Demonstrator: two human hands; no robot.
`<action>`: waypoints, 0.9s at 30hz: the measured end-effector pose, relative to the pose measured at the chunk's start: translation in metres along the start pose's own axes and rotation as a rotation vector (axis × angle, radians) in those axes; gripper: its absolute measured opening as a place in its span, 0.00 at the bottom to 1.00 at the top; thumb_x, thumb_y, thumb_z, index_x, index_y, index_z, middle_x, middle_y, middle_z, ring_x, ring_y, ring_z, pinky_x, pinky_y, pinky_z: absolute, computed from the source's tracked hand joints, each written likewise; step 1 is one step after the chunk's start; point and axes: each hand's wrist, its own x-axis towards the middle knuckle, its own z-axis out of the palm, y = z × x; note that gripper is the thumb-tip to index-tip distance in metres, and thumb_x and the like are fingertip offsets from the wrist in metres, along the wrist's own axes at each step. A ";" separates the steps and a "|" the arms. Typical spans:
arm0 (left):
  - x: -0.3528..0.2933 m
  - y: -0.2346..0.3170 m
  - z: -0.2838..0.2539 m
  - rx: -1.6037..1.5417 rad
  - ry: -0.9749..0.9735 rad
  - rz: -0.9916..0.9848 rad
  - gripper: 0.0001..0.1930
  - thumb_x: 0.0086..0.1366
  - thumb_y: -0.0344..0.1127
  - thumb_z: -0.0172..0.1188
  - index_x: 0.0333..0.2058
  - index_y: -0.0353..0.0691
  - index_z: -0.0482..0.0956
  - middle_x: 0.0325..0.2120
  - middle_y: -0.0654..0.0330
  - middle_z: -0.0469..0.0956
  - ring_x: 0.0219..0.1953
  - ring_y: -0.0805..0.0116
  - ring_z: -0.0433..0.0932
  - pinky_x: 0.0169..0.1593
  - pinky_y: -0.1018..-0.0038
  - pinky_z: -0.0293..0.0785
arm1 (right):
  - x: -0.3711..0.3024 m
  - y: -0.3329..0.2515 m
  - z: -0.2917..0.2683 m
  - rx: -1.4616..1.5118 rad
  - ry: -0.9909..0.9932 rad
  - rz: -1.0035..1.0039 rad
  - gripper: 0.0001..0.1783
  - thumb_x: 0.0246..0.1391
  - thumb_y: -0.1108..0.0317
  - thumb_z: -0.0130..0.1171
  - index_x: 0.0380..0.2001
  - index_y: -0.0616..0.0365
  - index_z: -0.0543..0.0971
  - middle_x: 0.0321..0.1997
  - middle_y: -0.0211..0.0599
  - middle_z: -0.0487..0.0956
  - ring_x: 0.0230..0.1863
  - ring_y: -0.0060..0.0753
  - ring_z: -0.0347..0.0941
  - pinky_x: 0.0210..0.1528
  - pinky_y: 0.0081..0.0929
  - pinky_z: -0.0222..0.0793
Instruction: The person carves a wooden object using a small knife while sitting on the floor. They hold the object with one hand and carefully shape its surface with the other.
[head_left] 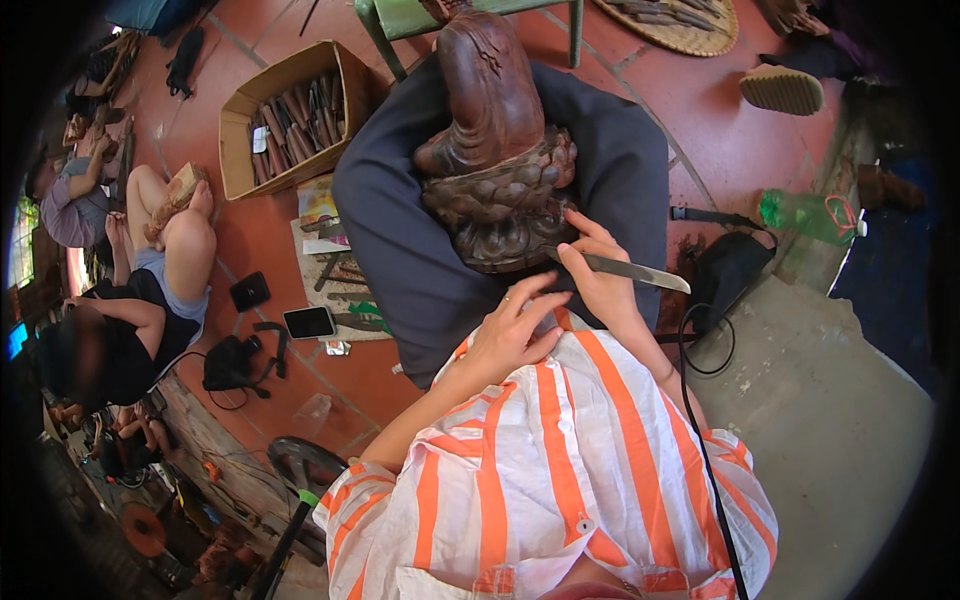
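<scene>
Striped shirt (pixel 560 450) fills the bottom, cut off by the edge. Left hand (pixel 512 330) is half-curled near the carving (pixel 490 120); whether it grips anything, I cannot tell. Right hand (pixel 605 290) grasps a blade (pixel 645 274), its other end hard to make out. The carving rests in the lap (pixel 375 225), top cropped. Red floor tiles (pixel 720 130) lie beyond, with a box (pixel 237 150), a seated person (pixel 125 325) and a tray (pixel 690 47) cropped above.

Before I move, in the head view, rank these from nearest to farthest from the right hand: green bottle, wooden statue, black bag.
From the right hand:
1. Wooden statue: ahead and left, between the legs.
2. Black bag: to its right.
3. Green bottle: farther right, beyond the bag.
</scene>
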 end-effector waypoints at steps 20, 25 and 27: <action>0.021 -0.009 -0.007 -0.243 -0.253 -0.109 0.50 0.53 0.35 0.65 0.68 0.40 0.40 0.68 0.39 0.40 0.49 0.51 0.75 0.38 0.71 0.77 | 0.019 -0.007 0.006 -0.024 -0.068 0.155 0.10 0.50 0.70 0.60 0.27 0.68 0.82 0.45 0.49 0.79 0.37 0.42 0.78 0.43 0.30 0.71; 0.004 -0.013 -0.009 -0.195 -0.290 -0.083 0.49 0.54 0.35 0.64 0.68 0.43 0.41 0.68 0.39 0.40 0.51 0.51 0.74 0.40 0.71 0.76 | 0.011 -0.008 0.003 -0.162 -0.134 -0.012 0.10 0.50 0.69 0.60 0.27 0.68 0.82 0.47 0.50 0.78 0.41 0.43 0.78 0.46 0.32 0.70; 0.011 -0.012 -0.011 -0.153 -0.271 -0.057 0.48 0.54 0.35 0.64 0.68 0.43 0.41 0.68 0.39 0.41 0.49 0.52 0.75 0.40 0.71 0.76 | 0.015 -0.006 0.005 -0.108 -0.111 0.022 0.10 0.49 0.70 0.60 0.26 0.68 0.82 0.45 0.50 0.79 0.42 0.45 0.77 0.48 0.33 0.70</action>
